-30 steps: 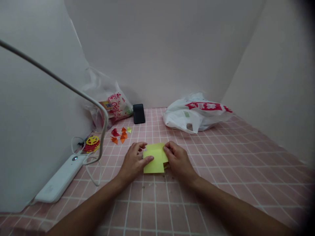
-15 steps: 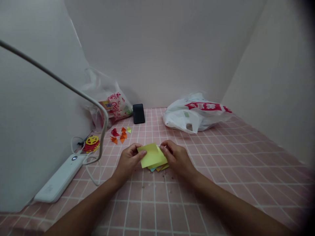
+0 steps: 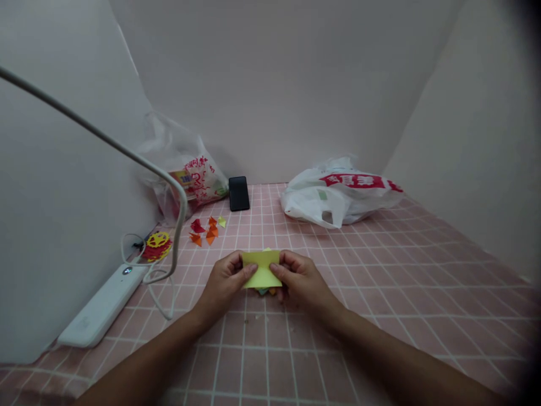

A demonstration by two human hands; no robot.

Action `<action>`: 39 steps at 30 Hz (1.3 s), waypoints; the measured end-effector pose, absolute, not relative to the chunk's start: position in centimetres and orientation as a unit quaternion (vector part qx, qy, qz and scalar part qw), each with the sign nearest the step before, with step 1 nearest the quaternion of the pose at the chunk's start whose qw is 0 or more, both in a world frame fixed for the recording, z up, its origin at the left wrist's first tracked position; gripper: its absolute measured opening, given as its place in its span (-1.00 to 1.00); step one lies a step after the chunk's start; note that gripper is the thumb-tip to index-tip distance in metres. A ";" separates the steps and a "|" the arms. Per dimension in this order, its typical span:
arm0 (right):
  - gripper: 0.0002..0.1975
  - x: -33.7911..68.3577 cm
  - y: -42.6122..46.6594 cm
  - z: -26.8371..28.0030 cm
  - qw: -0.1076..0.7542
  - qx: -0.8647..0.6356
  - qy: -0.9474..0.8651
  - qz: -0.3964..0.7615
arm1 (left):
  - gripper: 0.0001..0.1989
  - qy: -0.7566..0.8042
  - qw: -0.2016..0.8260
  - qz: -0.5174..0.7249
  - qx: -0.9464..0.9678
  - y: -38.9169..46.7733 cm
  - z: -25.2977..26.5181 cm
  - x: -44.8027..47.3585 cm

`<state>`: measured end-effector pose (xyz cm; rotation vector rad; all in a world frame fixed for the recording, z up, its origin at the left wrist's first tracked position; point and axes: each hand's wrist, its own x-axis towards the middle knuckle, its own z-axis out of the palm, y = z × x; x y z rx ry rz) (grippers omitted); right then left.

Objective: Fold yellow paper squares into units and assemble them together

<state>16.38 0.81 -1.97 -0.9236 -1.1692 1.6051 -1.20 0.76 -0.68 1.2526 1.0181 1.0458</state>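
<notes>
At left of centre, a plastic bag (image 3: 207, 183) holds packaging (image 3: 181, 177), while below centre the left hand (image 3: 225, 282) and right hand (image 3: 303, 282) pinch yellow paper (image 3: 262, 277).

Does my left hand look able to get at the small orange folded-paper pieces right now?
Probably yes, but your left hand is gripping the yellow paper sheet and would have to release it. The orange folded-paper pieces lie ahead and to its left, with nothing visible in between.
</notes>
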 end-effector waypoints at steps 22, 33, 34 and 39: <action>-0.96 16.7 -0.1 -0.3 0.507 -0.323 -0.421 0.680 | -0.91 0.389 0.554 0.503 0.538 0.7 -1.0 -1.9; -0.97 16.8 0.0 -0.3 0.506 -0.326 -0.447 0.661 | -0.85 0.395 0.565 0.514 0.510 0.8 0.3 -1.3; -0.95 16.8 0.0 -0.2 0.506 -0.324 -0.449 0.661 | -0.86 0.394 0.566 0.518 0.507 0.8 0.3 -1.3; -0.93 16.8 0.0 -0.2 0.503 -0.324 -0.464 0.653 | -0.91 0.394 0.566 0.517 0.508 0.7 0.1 -1.4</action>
